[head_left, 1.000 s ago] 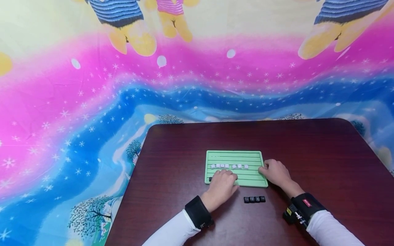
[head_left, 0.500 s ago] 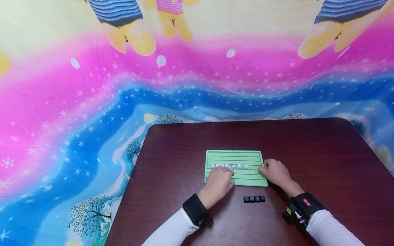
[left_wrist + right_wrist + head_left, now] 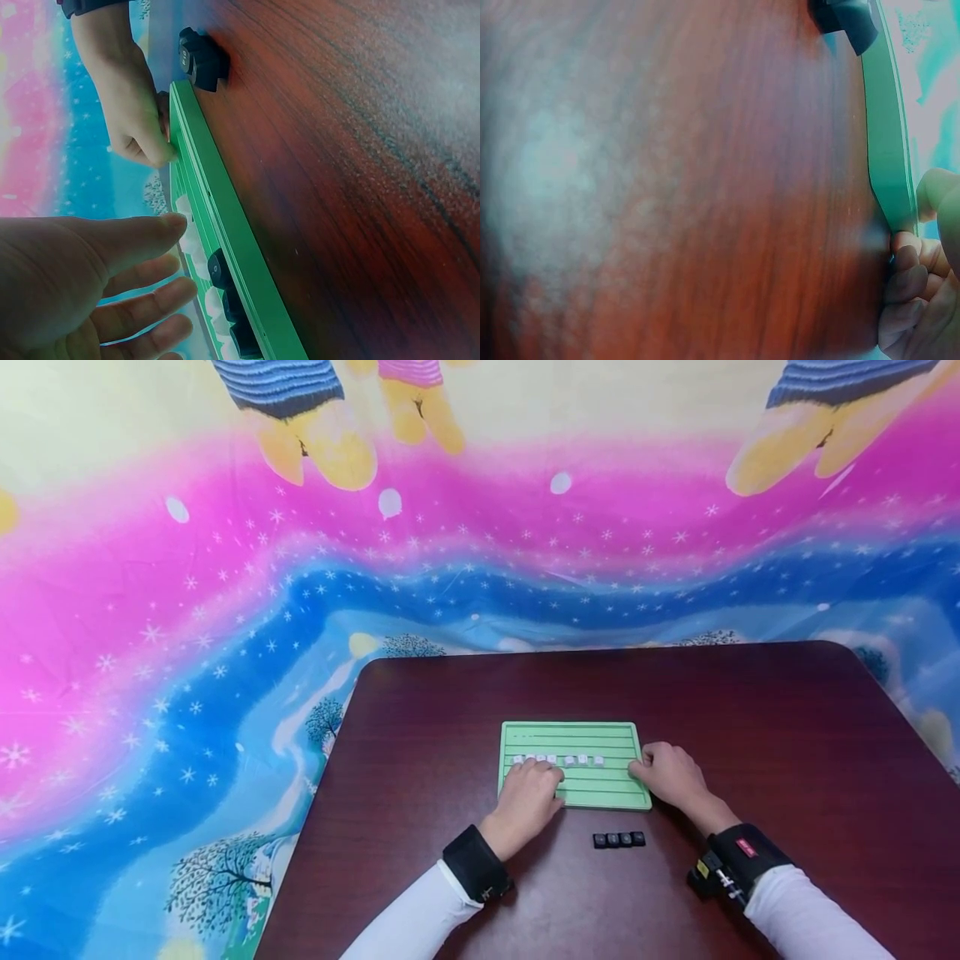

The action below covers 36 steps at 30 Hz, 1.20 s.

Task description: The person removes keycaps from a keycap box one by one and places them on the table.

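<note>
A light-green grooved board lies on the table, a row of white keycaps across its middle. My left hand is over the board's left part, its fingers relaxed and holding nothing. In the left wrist view, its thumb and fingertips hover beside several black keycaps seated near the board's front edge; the hand hides these in the head view. My right hand grips the board's right edge, thumb on top and fingers curled at the side, as the right wrist view shows at the board's corner.
Several more black keycaps stand in a short row on the dark red-brown table, just in front of the board. Behind the table's far edge hangs a colourful printed cloth.
My left hand has shifted leftward along the board, uncovering its front middle and covering the black keycap seen earlier at the lower left. The right hand keeps its grip on the edge.
</note>
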{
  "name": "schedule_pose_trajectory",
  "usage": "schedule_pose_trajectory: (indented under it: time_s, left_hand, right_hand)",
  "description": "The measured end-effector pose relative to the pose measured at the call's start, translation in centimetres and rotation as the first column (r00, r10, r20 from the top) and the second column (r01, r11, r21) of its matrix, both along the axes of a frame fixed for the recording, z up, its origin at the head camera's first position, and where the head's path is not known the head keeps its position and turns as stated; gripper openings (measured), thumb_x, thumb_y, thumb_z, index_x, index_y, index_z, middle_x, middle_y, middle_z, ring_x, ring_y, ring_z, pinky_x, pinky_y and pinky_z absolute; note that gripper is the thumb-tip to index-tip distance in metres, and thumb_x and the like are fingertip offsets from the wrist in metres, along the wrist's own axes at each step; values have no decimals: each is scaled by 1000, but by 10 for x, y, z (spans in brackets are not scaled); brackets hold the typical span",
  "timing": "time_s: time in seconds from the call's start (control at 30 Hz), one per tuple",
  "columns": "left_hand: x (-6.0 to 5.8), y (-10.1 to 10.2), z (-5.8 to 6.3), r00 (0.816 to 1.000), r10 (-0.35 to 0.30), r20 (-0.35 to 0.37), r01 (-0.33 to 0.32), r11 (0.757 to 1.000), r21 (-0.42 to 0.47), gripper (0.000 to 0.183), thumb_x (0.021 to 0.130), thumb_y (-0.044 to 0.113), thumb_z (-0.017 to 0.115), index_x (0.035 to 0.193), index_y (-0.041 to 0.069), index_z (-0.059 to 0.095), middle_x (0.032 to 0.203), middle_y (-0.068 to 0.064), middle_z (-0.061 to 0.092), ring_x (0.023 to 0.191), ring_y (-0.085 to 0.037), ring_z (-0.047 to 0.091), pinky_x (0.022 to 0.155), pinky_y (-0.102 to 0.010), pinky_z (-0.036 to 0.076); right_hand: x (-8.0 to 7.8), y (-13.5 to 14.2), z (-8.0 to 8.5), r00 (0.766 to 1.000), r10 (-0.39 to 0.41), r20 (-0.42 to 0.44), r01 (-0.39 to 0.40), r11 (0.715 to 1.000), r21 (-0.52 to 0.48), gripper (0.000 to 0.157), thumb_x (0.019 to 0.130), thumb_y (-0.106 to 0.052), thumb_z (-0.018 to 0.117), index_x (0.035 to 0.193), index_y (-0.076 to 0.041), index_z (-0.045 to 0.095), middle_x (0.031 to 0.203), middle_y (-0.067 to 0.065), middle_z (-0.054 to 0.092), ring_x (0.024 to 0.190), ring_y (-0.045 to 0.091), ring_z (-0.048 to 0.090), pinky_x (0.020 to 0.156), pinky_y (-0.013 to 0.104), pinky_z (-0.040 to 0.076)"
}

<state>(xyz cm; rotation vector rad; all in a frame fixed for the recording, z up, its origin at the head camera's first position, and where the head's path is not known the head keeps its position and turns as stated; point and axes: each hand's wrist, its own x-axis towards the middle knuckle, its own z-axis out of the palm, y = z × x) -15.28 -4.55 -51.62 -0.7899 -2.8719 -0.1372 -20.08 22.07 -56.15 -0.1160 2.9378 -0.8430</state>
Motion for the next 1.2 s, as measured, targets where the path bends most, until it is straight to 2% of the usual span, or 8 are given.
schedule_pose_trajectory:
  time_s: [0.2,0.67,1.2]
  left_hand:
    - [-1,-2,0,1000,-3,1,3,1000,-11,17,82,33,83,88,20,74,89,6,72,81,-16,63,71,-30,48]
    - [-2,-4,-5,1000,0,-16,-1,999,-39,14,81,29,84,84,21,74,83,5,70,78,-16,62,68,-29,48]
    - [0,-5,-9,998,-16,-54,13,999,-46,10,80,20,81,77,20,71,75,4,67,74,-16,62,62,-29,45]
  right_hand:
    - [-1,1,0,1000,16,14,-16,1000,5,38,90,-23,59,62,-16,34,58,-6,23,53,12,20,52,27,17]
    - [-2,1,0,1000,7,23,-7,1000,14,38,89,-25,60,62,-15,36,58,-5,26,52,13,24,51,27,19]
    - [0,1,1,1000,25,11,-25,1000,1,38,90,-24,60,62,-16,35,58,-6,24,53,12,21,51,26,18]
